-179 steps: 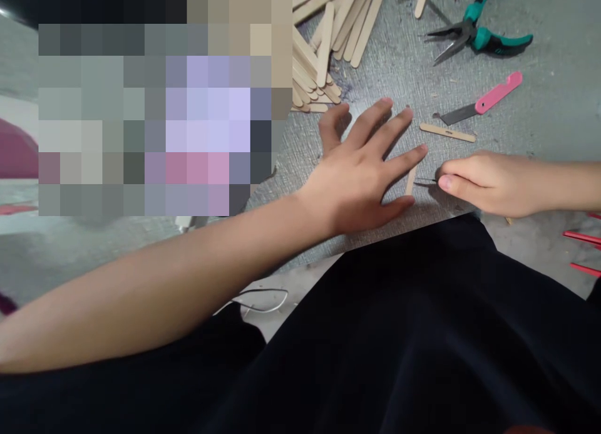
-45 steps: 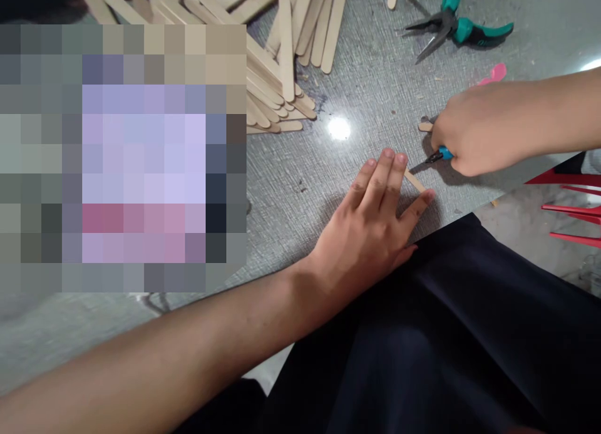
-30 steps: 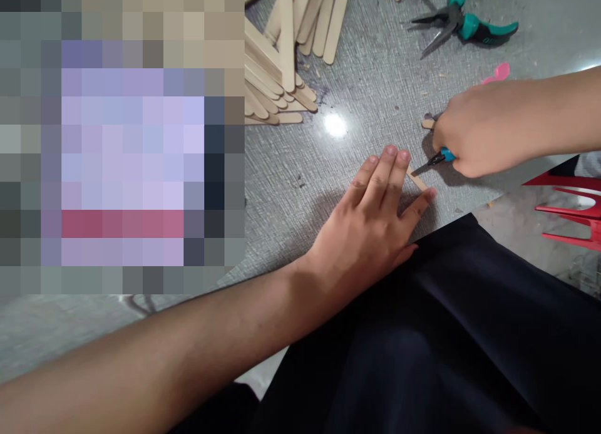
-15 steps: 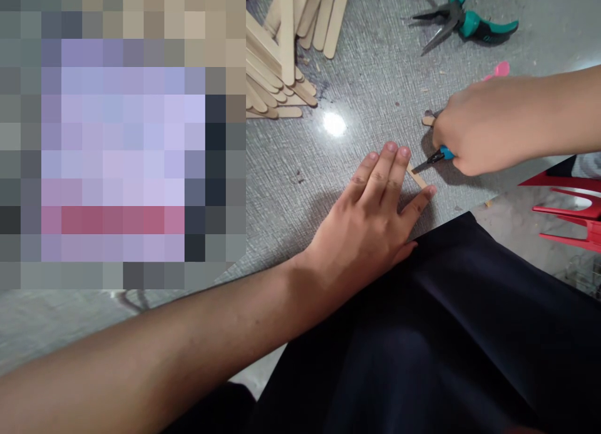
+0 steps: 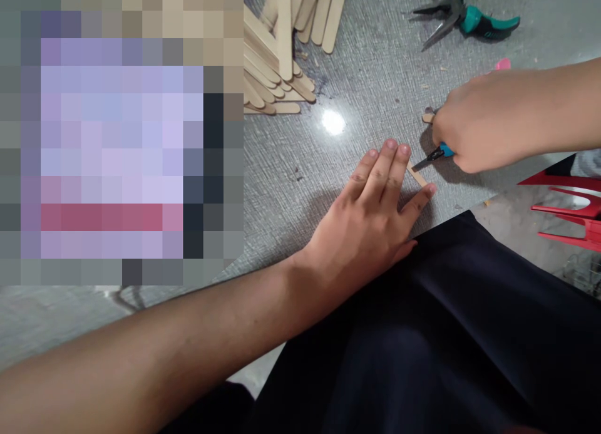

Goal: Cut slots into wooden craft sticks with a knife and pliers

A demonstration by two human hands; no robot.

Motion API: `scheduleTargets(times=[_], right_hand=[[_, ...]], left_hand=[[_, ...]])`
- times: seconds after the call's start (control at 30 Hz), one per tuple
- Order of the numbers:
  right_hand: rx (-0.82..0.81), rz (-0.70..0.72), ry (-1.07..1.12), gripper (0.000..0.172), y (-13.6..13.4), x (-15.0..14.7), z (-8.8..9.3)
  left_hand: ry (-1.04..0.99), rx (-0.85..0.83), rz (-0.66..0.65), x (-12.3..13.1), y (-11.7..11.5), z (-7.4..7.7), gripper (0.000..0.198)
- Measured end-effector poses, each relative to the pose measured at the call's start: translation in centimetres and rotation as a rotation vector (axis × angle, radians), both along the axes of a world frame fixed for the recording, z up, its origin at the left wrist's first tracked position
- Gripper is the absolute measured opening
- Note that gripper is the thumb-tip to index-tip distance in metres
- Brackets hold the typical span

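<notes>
My left hand (image 5: 378,202) lies flat on the grey textured table, fingers stretched, partly covering a thin wooden craft stick (image 5: 417,176). Part of the stick shows between the forefinger and thumb. My right hand (image 5: 474,124) is wrapped round a blue-handled utility knife (image 5: 429,158). Its dark blade points left and rests on or just above the stick; the contact is too small to make out. Most of the knife's handle is hidden in the fist. Another stick's rounded end (image 5: 427,118) pokes out beside the right knuckles.
Many craft sticks (image 5: 285,39) lie heaped at the top left of the table. Teal-handled pliers (image 5: 462,13) lie open at the top right. A pink object (image 5: 503,64) shows behind my right hand. A red plastic chair (image 5: 558,186) stands at the right. A blurred-out area fills the upper left.
Both hands stay almost in place, with the knife still at the stick. The whole view has shifted very slightly.
</notes>
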State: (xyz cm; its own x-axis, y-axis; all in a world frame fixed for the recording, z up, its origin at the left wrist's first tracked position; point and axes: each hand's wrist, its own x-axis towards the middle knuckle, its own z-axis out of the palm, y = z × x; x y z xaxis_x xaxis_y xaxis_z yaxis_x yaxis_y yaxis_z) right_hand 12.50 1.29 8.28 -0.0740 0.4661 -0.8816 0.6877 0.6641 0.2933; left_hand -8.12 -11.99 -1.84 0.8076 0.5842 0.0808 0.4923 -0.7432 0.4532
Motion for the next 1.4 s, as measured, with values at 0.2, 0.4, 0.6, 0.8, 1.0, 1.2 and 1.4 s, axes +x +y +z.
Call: scheduleTargets(times=[0.2, 0.4, 0.6, 0.8, 1.0, 1.2, 1.4], right_hand=[[-0.019, -0.011, 0.020, 0.007, 0.0, 0.1, -0.1], [-0.019, 0.014, -0.014, 0.013, 0.1, -0.1, 0.0], [-0.014, -0.006, -0.044, 0.009, 0.0, -0.1, 0.0], [0.006, -0.075, -0.066, 0.007, -0.2, -1.1, 0.1], [0.021, 0.005, -0.183, 0.013, -0.5, -2.5, 0.8], [0.096, -0.072, -0.065, 0.011, -0.2, -1.4, 0.3], [0.086, 0.007, -0.075, 0.019, 0.0, -1.3, 0.5]], left_hand=[[0.023, -0.018, 0.001, 0.1, 0.0, 0.1, 0.099], [-0.001, -0.007, 0.009, 0.1, -0.1, 0.1, 0.098], [-0.019, 0.005, 0.016, 0.1, -0.1, 0.0, 0.097], [-0.019, 0.021, 0.009, 0.1, -0.1, -0.1, 0.100], [-0.021, 0.007, -0.001, 0.2, 0.0, -0.2, 0.099], [-0.011, -0.039, 0.007, 0.5, 0.2, 0.0, 0.091], [-0.038, -0.056, 0.008, 1.1, 0.2, -0.5, 0.090]])
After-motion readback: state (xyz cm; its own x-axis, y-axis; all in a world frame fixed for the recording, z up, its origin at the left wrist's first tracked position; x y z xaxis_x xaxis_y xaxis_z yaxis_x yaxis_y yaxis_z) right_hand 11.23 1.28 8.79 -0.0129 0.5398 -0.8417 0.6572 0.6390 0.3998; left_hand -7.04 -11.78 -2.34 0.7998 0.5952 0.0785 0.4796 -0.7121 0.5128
